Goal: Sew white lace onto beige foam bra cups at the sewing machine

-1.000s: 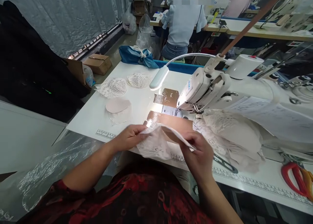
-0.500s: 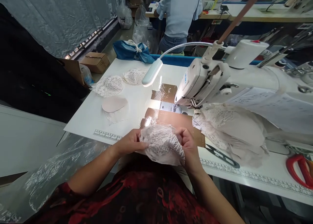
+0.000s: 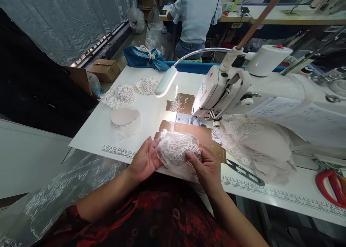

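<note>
A white lace bra cup [image 3: 177, 149] is held over the front edge of the sewing table, its rounded lace side up. My right hand [image 3: 207, 167] pinches its right side, thumb on top of the lace and fingers underneath. At the cup's left edge, my left hand [image 3: 144, 160] lies palm up with the thumb raised off the lace; its fingertips go partly behind the cup. Just beyond is the brown covering [image 3: 186, 129] on the machine bed, below the white sewing machine's needle area [image 3: 193, 119].
Two lace cups [image 3: 119, 96] and a beige pad [image 3: 125, 116] lie on the table's left. Lace fabric [image 3: 259, 142] is heaped right of the needle, near dark scissors [image 3: 244, 173] and a red-handled tool [image 3: 331, 187]. A lamp [image 3: 166, 82] overhangs the table. A person [image 3: 197, 20] sits ahead.
My left thumb has let go of the lace, and that hand has turned palm up. The cup has tilted and rounded out, moving slightly forward. My right thumb now presses on top.
</note>
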The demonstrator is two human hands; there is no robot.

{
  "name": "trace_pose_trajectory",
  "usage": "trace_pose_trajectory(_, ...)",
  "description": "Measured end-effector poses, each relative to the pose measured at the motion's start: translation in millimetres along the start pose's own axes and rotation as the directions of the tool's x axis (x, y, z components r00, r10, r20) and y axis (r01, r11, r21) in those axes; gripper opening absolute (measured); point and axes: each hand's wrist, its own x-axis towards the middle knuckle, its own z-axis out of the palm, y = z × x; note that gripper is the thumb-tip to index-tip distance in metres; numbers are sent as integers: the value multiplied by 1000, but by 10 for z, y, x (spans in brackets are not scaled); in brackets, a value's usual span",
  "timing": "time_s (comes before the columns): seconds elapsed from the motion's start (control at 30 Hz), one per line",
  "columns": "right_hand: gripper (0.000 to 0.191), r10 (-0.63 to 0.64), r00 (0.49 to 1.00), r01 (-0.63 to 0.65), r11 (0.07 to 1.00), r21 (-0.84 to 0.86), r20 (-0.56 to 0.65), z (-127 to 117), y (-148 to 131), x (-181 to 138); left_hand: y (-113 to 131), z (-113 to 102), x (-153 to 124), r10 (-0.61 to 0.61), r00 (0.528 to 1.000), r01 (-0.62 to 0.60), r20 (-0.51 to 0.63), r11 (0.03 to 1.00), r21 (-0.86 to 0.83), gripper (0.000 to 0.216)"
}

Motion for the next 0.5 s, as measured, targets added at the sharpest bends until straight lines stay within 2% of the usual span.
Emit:
trace_pose_trajectory(0.07,18,-45,997,43,999,-32,-60,66,-19,-3,-29,86,-32,-52,993,58,102,997,-55,59)
trace_pose_trajectory(0.13,15,-49,997,48,999,-16,-57,141,-32,-4,-95,164,-52,-115,978,127,174,990,-63,49)
trace_pose_trajectory(0.23,19,37,999,-34,992,125,-24,193,-38,12,-219,192,-50,-218,964,225,150,974,-30,41)
trace_pose_trajectory(0.3,22,129,990,-110,958,264,-56,159,-37,37,-254,115,-54,-220,969,219,115,976,20,31)
trace_pose_trajectory(0.4,21,209,973,-157,910,383,-96,43,-34,79,-124,-97,-101,-126,975,79,182,965,249,5)
trace_pose_trajectory(0.43,20,211,975,-167,907,386,-73,5,-33,87,-30,-163,-124,-56,974,-27,222,935,354,12)
trace_pose_trajectory(0.47,19,205,978,-180,910,373,-28,-23,-35,90,78,-212,-147,50,972,-156,228,865,477,15)
trace_pose_trajectory(0.5,20,192,981,-188,919,346,23,-39,-40,90,192,-238,-166,206,956,-290,208,768,572,13)
